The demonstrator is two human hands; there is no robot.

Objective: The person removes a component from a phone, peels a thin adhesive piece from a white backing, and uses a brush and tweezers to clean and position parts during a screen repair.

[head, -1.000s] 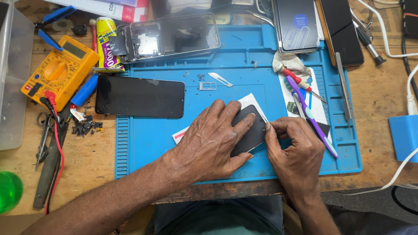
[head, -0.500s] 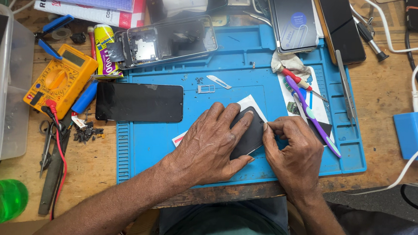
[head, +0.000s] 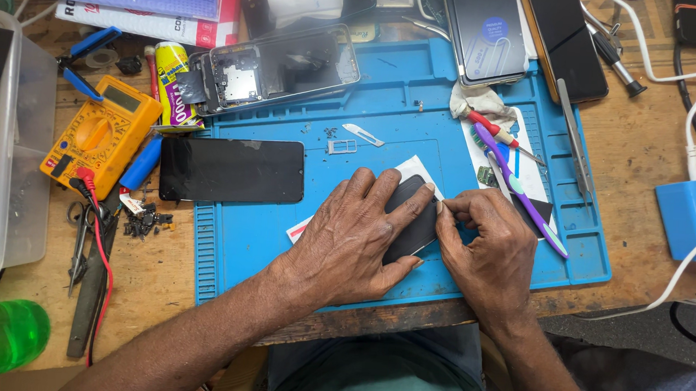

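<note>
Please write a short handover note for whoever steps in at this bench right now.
Left hand: pressed flat on the small dark phone part, pinning it to the blue mat.
Right hand: fingertips working at that part's upper right edge.
Nearby: a black screen lies left; an opened phone body rests at the mat's top.
Done: phone opened. Left: edge work unfinished.

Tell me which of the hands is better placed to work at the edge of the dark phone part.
Probably the right hand: its fingertips pinch at the dark phone part's right edge, while the left hand lies flat over it, pinning it to the blue mat.
</note>
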